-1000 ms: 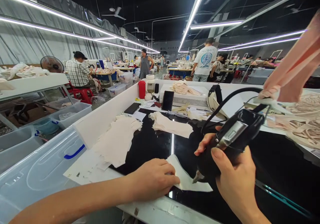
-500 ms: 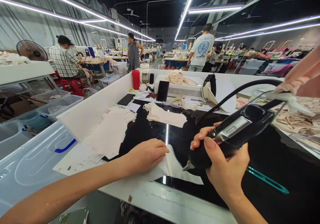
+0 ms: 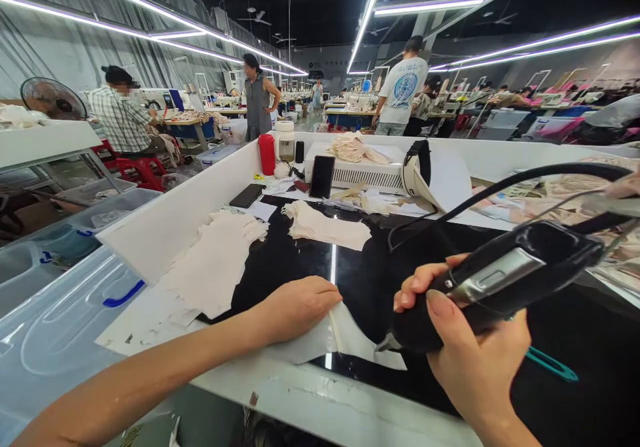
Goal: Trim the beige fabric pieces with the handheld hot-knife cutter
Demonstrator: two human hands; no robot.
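Note:
My left hand (image 3: 300, 307) lies over a white fabric piece (image 3: 345, 332), its fingers pressed together at the upper edge of the cloth, beside a narrow cream strip. In my right hand (image 3: 465, 347) is a black corded hand tool (image 3: 510, 280) with a silver plate on its side. The small metal tip (image 3: 389, 344) of this tool points left, at the right part of the fabric; whether it touches the cloth I cannot tell. Under the fabric is a glossy black work surface (image 3: 380, 267).
Stacks of cream fabric pieces (image 3: 215, 260) lie at left and back (image 3: 327, 226). A phone (image 3: 321, 176) leans on a white vented box (image 3: 367, 179). A teal slotted tool (image 3: 553, 364) lies at right. The black cable (image 3: 480, 197) arches rightward. Coworkers are beyond the table's rim.
My right hand has moved to the right with the black tool, its tip now nearer the fabric's right end. The left hand stays on the cloth. The view has shifted slightly.

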